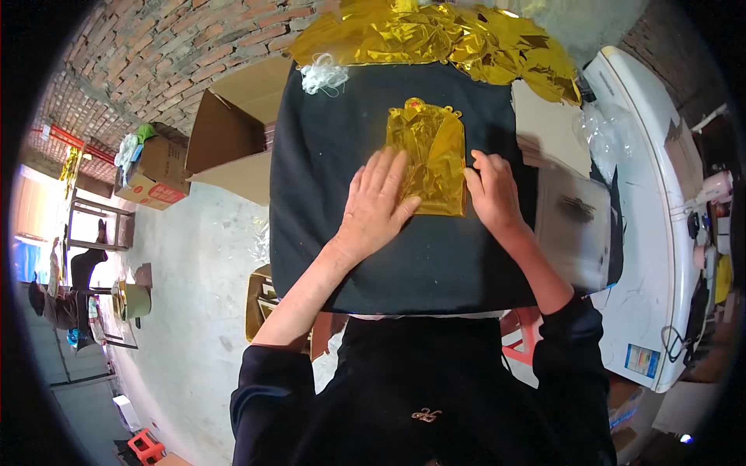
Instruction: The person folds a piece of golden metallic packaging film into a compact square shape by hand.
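A flat rectangular frame-like piece with scrolled corners and a small red ornament on top, covered in shiny gold foil (435,159), lies on the black cloth-covered table. Across its left side rests my left hand (378,198), open, the fingers stretched out flat and the thumb near the lower edge. My right hand (495,189) is at the right edge of the piece, fingers loosely bent. Its thumb tip is right at that edge, with a gap between thumb and index finger.
Crumpled gold foil sheets (435,39) lie along the table's far end, beside a tangle of white string (323,75). A clear plastic container (573,225) sits at the right. Left stands an open cardboard box (225,136); a white appliance (653,233) is far right.
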`<state>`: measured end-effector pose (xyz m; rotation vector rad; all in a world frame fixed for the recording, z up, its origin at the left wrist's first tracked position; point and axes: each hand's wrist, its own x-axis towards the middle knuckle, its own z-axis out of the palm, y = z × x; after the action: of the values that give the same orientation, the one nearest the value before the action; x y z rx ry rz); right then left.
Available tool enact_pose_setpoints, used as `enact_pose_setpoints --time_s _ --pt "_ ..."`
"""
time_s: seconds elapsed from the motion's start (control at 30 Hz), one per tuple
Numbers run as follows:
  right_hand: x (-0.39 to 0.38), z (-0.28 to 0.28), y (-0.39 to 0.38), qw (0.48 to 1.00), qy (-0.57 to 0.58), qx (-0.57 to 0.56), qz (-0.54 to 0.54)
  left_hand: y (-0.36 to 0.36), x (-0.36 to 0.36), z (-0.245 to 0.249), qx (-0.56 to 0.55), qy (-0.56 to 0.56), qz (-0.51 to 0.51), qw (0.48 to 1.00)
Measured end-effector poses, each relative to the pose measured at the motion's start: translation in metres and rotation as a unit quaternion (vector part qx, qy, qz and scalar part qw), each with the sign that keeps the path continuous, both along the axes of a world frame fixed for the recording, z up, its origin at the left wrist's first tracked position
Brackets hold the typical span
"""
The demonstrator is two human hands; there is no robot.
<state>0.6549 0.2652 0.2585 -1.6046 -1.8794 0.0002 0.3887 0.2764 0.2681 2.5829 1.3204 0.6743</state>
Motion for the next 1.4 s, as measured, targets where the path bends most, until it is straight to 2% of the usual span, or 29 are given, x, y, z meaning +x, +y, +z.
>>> enact_pose_setpoints --time_s 0.07,0.1,0.13,0.23,0.43,0.73,0.83,0.93,1.13,1.4 --pt "0.01 -0.019 0.028 0.999 0.034 -0.017 -0.013 0.011 0.001 0.011 -0.059 -0.06 0.035 0.996" --pt "0.013 -0.021 0.04 0.998 0.05 -0.025 -0.021 0.022 0.002 0.001 0.006 -0.077 0.061 0.995" --pt "0.014 -0.016 0.048 0.995 0.063 -0.07 -0.036 0.031 0.003 -0.001 -0.001 -0.092 0.094 0.991" --pt "0.009 0.001 0.075 0.963 0.119 -0.229 -0.076 0.06 0.01 -0.001 -0.041 -0.064 0.144 0.987" --pt "0.001 0.016 0.105 0.94 0.078 -0.323 -0.071 0.095 0.03 0.003 -0.102 -0.04 0.166 0.98" --pt "0.001 0.024 0.111 0.931 0.069 -0.354 -0.048 0.127 0.036 0.018 -0.234 0.056 0.153 0.958" --pt "0.0 0.026 0.109 0.933 0.079 -0.349 -0.045 0.125 0.037 0.017 -0.178 0.043 0.157 0.971" --pt "-0.001 0.026 0.108 0.936 0.072 -0.341 -0.051 0.129 0.034 0.027 -0.263 -0.007 0.138 0.955" --pt "-0.006 0.035 0.103 0.933 0.054 -0.351 -0.059 0.135 0.025 0.034 -0.279 -0.045 0.117 0.952" --pt "-0.014 0.037 0.095 0.939 0.039 -0.336 -0.056 0.126 0.031 0.032 -0.243 0.04 0.142 0.959"
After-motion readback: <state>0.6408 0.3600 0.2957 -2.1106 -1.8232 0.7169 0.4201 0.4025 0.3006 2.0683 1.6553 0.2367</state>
